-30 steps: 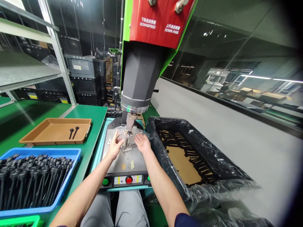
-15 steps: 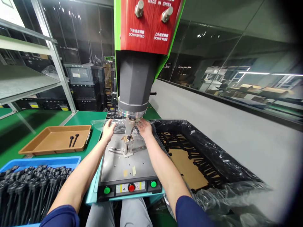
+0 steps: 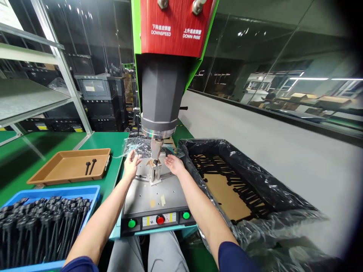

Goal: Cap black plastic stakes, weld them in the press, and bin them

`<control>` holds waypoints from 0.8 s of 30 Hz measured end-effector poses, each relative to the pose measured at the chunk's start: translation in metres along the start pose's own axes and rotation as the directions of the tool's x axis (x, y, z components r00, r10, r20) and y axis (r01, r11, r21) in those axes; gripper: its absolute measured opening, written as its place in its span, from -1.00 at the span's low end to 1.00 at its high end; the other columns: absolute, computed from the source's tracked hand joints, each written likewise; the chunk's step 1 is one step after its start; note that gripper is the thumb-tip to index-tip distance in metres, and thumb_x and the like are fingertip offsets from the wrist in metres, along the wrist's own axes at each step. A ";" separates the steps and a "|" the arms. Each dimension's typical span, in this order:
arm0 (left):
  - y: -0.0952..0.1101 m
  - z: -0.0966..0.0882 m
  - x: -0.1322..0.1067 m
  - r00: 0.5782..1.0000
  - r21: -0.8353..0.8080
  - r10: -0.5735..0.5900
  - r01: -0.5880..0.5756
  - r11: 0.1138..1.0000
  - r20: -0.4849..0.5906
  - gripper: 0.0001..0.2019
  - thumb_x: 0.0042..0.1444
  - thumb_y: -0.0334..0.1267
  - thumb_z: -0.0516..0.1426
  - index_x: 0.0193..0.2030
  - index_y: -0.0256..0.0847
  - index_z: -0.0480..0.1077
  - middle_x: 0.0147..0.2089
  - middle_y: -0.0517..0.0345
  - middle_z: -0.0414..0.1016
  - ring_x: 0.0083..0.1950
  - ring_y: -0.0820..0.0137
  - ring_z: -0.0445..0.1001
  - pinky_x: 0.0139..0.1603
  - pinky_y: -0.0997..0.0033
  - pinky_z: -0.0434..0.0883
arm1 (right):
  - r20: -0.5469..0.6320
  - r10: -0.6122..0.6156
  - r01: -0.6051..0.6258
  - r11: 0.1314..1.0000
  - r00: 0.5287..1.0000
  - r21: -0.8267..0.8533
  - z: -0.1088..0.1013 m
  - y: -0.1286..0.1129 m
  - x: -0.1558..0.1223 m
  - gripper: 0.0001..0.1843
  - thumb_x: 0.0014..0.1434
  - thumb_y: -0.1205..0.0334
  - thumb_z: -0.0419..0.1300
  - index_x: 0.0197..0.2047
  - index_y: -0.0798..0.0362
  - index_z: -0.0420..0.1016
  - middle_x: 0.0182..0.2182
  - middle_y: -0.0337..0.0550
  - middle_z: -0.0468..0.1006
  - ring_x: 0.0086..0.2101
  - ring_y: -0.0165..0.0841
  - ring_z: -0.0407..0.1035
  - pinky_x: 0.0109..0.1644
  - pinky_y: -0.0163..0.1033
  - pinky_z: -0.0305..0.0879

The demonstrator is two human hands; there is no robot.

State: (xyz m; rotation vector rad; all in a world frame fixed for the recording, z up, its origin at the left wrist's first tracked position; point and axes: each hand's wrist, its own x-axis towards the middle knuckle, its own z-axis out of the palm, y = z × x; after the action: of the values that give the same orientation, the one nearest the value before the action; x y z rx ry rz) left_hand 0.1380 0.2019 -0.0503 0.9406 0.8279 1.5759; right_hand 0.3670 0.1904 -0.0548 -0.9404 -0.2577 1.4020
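My left hand (image 3: 132, 164) and my right hand (image 3: 174, 164) hover on either side of a small metal fixture (image 3: 154, 173) on the grey plate (image 3: 153, 196) of a press machine. Both hands have their fingers apart and hold nothing. The machine's grey head (image 3: 160, 94) and its narrow horn (image 3: 156, 147) hang right above the fixture. A crumpled clear plastic sheet (image 3: 137, 145) lies at the back of the plate, just beyond my fingertips.
Two green buttons (image 3: 132, 223) and a red one (image 3: 160, 220) sit on the machine's front panel. A blue bin (image 3: 95, 192) of several black bolts and a brown tray (image 3: 70, 166) with two bolts stand to the left. A black-lined box (image 3: 241, 189) of black parts is on the right.
A second ago both hands held the clear plastic over the fixture. They carried it to the back of the plate, let it go, and have drawn back beside the fixture.
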 end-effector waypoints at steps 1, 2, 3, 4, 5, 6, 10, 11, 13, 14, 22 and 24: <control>0.000 0.001 0.000 1.000 -0.017 -0.002 0.002 1.000 -0.003 -0.43 0.06 -0.24 0.25 0.23 -0.11 0.27 0.39 -0.10 0.09 -0.04 0.28 0.55 0.00 0.25 0.50 | -0.005 0.001 -0.001 1.000 1.000 -0.005 0.001 -0.001 -0.001 -0.92 0.23 0.42 0.09 -0.28 0.12 0.40 -0.56 -0.16 0.49 -0.50 -0.36 0.46 -0.39 -0.30 0.46; 0.000 0.001 0.001 1.000 -0.035 -0.011 0.010 0.999 -0.021 -0.42 0.05 -0.27 0.25 0.23 -0.13 0.26 0.38 -0.11 0.09 -0.10 0.32 0.57 -0.03 0.28 0.52 | -0.007 0.001 -0.001 1.000 1.000 -0.007 0.001 -0.002 -0.001 -0.89 0.21 0.48 0.10 -0.28 0.12 0.40 -0.57 -0.18 0.49 -0.52 -0.38 0.45 -0.41 -0.32 0.46; 0.000 0.002 0.001 0.999 -0.047 -0.019 0.017 0.999 -0.044 -0.41 0.03 -0.30 0.26 0.23 -0.15 0.26 0.37 -0.12 0.11 -0.15 0.36 0.58 -0.06 0.31 0.53 | -0.007 0.001 -0.001 1.000 1.000 -0.005 0.002 -0.004 -0.002 -0.85 0.19 0.54 0.10 -0.27 0.12 0.40 -0.57 -0.19 0.49 -0.52 -0.39 0.45 -0.43 -0.34 0.45; 0.000 0.002 0.002 0.997 -0.055 -0.026 0.022 0.998 -0.070 -0.40 0.02 -0.34 0.26 0.23 -0.16 0.26 0.36 -0.13 0.13 -0.18 0.39 0.58 -0.07 0.32 0.53 | -0.005 0.002 -0.002 1.000 1.000 -0.001 0.002 -0.005 -0.003 -0.81 0.17 0.57 0.09 -0.27 0.12 0.40 -0.56 -0.20 0.49 -0.52 -0.40 0.45 -0.44 -0.36 0.45; -0.001 0.002 0.002 0.995 -0.058 -0.033 0.028 0.998 -0.094 -0.40 -0.01 -0.39 0.26 0.22 -0.18 0.26 0.35 -0.13 0.14 -0.20 0.41 0.58 -0.08 0.32 0.54 | -0.002 0.005 -0.005 1.000 1.000 0.006 0.002 -0.006 -0.004 -0.79 0.16 0.60 0.08 -0.27 0.12 0.40 -0.56 -0.21 0.50 -0.52 -0.41 0.46 -0.46 -0.38 0.45; -0.002 0.001 0.002 0.993 -0.057 -0.038 0.032 0.998 -0.114 -0.39 -0.02 -0.43 0.25 0.21 -0.19 0.27 0.34 -0.13 0.16 -0.21 0.42 0.58 -0.08 0.32 0.54 | 0.002 0.010 -0.010 1.000 1.000 0.014 0.002 -0.007 -0.005 -0.78 0.16 0.62 0.08 -0.27 0.12 0.40 -0.55 -0.21 0.50 -0.52 -0.42 0.46 -0.47 -0.40 0.44; -0.003 0.000 -0.002 0.991 -0.053 -0.044 0.037 0.998 -0.123 -0.41 -0.04 -0.52 0.22 0.19 -0.22 0.30 0.34 -0.13 0.17 -0.19 0.39 0.58 -0.03 0.28 0.53 | 0.017 0.043 -0.044 0.997 0.999 0.061 -0.002 -0.010 -0.008 -0.76 0.14 0.65 0.08 -0.29 0.12 0.39 -0.52 -0.21 0.51 -0.52 -0.45 0.45 -0.47 -0.43 0.43; -0.003 0.001 -0.004 0.992 -0.053 -0.042 0.036 0.998 -0.118 -0.41 -0.04 -0.52 0.22 0.18 -0.22 0.31 0.34 -0.13 0.16 -0.16 0.37 0.57 -0.01 0.27 0.52 | 0.022 0.054 -0.055 0.996 0.998 0.073 -0.003 -0.011 -0.009 -0.75 0.14 0.65 0.08 -0.30 0.12 0.39 -0.51 -0.21 0.51 -0.52 -0.46 0.45 -0.47 -0.43 0.44; -0.001 0.002 -0.007 0.994 -0.048 -0.039 0.035 0.998 -0.103 -0.39 -0.05 -0.52 0.24 0.19 -0.20 0.30 0.35 -0.12 0.16 -0.10 0.33 0.56 0.03 0.26 0.50 | 0.035 0.070 -0.073 0.992 0.997 0.098 -0.005 -0.013 -0.010 -0.73 0.14 0.67 0.05 -0.30 0.11 0.39 -0.49 -0.21 0.52 -0.51 -0.46 0.45 -0.45 -0.43 0.44; 0.000 0.003 -0.009 0.995 -0.045 -0.038 0.034 0.998 -0.094 -0.38 -0.06 -0.51 0.26 0.19 -0.19 0.30 0.34 -0.13 0.16 -0.08 0.32 0.56 0.04 0.24 0.49 | 0.043 0.075 -0.079 0.991 0.996 0.110 -0.006 -0.014 -0.011 -0.72 0.13 0.67 0.03 -0.30 0.11 0.39 -0.47 -0.20 0.52 -0.50 -0.46 0.45 -0.45 -0.43 0.45; 0.001 0.005 -0.023 0.998 -0.028 -0.016 0.015 1.000 -0.054 -0.33 -0.14 -0.49 0.32 0.18 -0.17 0.32 0.35 -0.11 0.15 0.07 0.20 0.49 0.09 0.15 0.45 | 0.018 0.105 -0.107 0.981 0.994 0.163 -0.020 -0.009 -0.013 -0.64 0.08 0.71 -0.05 -0.24 0.10 0.36 -0.38 -0.16 0.55 -0.43 -0.45 0.49 -0.37 -0.37 0.49; -0.001 0.004 -0.027 0.999 -0.015 -0.021 0.020 1.000 -0.049 -0.33 -0.12 -0.49 0.31 0.19 -0.16 0.31 0.37 -0.09 0.12 0.09 0.17 0.47 0.10 0.13 0.45 | 0.009 0.107 -0.107 0.981 0.994 0.163 -0.024 -0.006 -0.012 -0.65 0.07 0.70 -0.04 -0.24 0.10 0.36 -0.37 -0.14 0.55 -0.41 -0.42 0.50 -0.36 -0.35 0.49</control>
State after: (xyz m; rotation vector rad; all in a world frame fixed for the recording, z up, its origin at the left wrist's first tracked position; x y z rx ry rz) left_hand 0.1447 0.1758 -0.0531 0.8838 0.8570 1.5903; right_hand 0.3846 0.1707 -0.0618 -0.8283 -0.0914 1.4976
